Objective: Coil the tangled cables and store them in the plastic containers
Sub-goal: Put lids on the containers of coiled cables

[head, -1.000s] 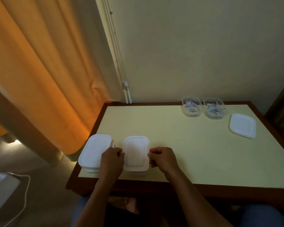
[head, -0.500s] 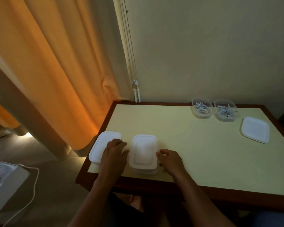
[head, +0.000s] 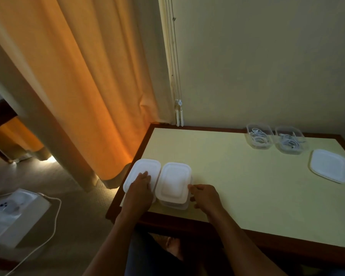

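Observation:
Two lidded white plastic containers stand side by side at the table's near left corner. My left hand (head: pixel 140 187) rests flat on the lid of the left container (head: pixel 145 167). My right hand (head: pixel 204 196) has its fingertips curled against the right edge of the right container (head: pixel 174 181). At the far right of the table stand two open clear containers, one (head: pixel 259 137) and the other (head: pixel 290 140), each holding a coiled white cable. A loose white lid (head: pixel 329 165) lies to their right.
The pale yellow table (head: pixel 237 176) has a dark wooden rim and stands against the wall. An orange curtain (head: pixel 84 86) hangs to the left. On the floor at the left sits a white box (head: pixel 12 214) with a cord.
My left hand has moved from the right container's left side onto the left container's lid. My right hand stays at the right container's edge. The camera has swung left.

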### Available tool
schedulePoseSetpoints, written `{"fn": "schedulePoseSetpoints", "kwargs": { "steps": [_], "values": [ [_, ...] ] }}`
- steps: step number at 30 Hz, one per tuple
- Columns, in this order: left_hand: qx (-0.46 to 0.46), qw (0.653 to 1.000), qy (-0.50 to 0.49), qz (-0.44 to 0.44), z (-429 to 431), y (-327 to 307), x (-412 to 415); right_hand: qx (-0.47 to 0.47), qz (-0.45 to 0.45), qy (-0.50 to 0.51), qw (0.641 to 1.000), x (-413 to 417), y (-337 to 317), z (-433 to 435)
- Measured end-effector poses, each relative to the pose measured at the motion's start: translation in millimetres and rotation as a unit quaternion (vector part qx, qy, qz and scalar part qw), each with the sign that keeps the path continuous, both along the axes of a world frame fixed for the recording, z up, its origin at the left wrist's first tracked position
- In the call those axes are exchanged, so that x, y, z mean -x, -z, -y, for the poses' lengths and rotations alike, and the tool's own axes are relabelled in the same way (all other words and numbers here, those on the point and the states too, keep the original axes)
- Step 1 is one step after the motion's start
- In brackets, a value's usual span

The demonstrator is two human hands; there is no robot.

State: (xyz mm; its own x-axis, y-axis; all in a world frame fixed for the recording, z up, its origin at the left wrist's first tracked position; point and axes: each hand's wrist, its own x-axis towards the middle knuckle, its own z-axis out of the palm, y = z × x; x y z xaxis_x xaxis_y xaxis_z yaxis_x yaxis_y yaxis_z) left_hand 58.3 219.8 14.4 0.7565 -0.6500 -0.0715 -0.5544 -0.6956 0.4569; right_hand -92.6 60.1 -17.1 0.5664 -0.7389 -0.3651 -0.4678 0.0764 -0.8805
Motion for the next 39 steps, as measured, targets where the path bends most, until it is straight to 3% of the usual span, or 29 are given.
{"fn": "schedulePoseSetpoints", "kwargs": {
  "steps": [7, 12, 20, 26, 30, 35, 39],
  "values": [
    [0.134, 0.990, -0.029, -0.010, 25, -6, 14, 0.051, 0.023, 0.011, 0.998, 24, -9, 32],
    [0.183, 0.982, 0.044, 0.009, 76, -11, 43, 0.119, 0.036, 0.043, 0.991, 63, -20, 83],
    [0.200, 0.970, 0.111, -0.085, 187, -7, 99, 0.171, 0.021, 0.153, 0.973, 153, -24, 171],
    [0.183, 0.966, 0.093, -0.157, 285, -2, 127, 0.169, 0.022, 0.222, 0.960, 200, -19, 235],
    [0.154, 0.965, 0.069, -0.203, 351, 16, 134, 0.188, -0.032, 0.255, 0.948, 225, -3, 284],
    [0.123, 0.969, 0.008, -0.215, 414, 46, 121, 0.200, -0.173, 0.351, 0.898, 246, 18, 335],
    [0.128, 0.966, -0.026, -0.225, 450, 54, 115, 0.187, -0.242, 0.370, 0.877, 253, 36, 363]
  ]
}}
